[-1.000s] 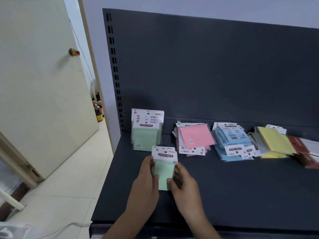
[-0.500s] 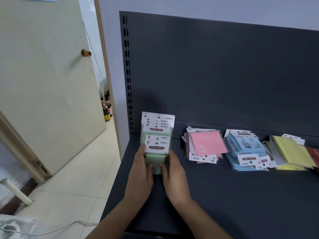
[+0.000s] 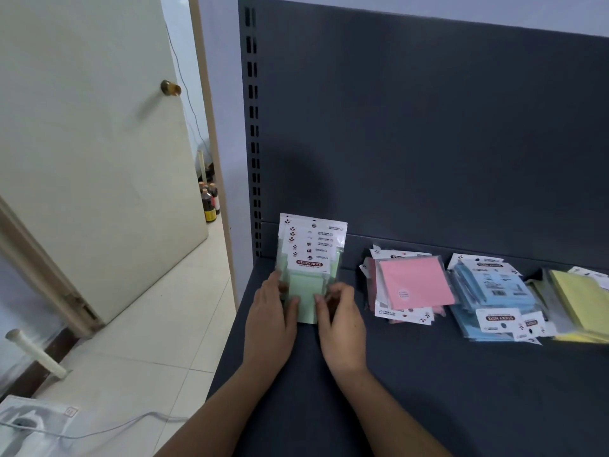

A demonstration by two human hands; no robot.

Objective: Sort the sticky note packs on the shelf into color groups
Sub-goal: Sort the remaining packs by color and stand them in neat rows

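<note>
Both bare forearms extend forward and converge. Left hand [image 3: 272, 313]: palm down, thumb on the green pack [image 3: 304, 288], fingers along its left edge. Right hand [image 3: 342, 321]: palm down, thumb on the pack, fingers curled at its right edge

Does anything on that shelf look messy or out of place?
Yes: the pink pile and blue pile lie fanned and crooked, labels facing different ways. The green stack, held by the left hand and right hand, looks tidy.
</note>
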